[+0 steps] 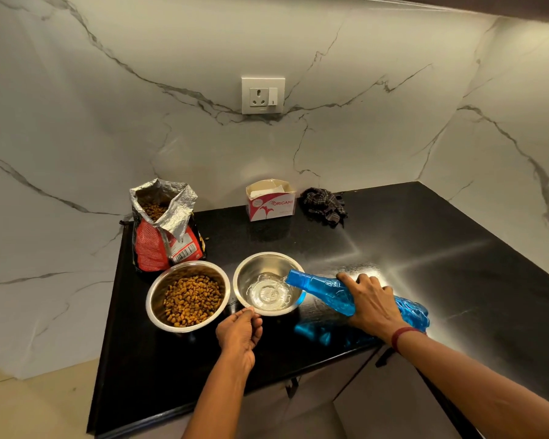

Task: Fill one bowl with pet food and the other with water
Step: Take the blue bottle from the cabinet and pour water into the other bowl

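Two steel bowls stand side by side near the front of the black counter (393, 236). The left bowl (159, 286) holds brown kibble. The right bowl (260, 264) has a little clear water in its bottom. My right hand (370, 304) grips a blue plastic bottle (324, 288), tipped on its side with its mouth over the right bowl's rim, and water runs from it. My left hand (240, 332) pinches the near rim of the water bowl. An open red pet food bag (162, 223) with a foil lining stands behind the left bowl.
A white and red tissue box (271, 202) and a dark crumpled cloth (324, 204) sit at the back by the marble wall. A wall socket (263, 96) is above them. Cabinet doors with handles (384, 356) run below the counter's front edge.
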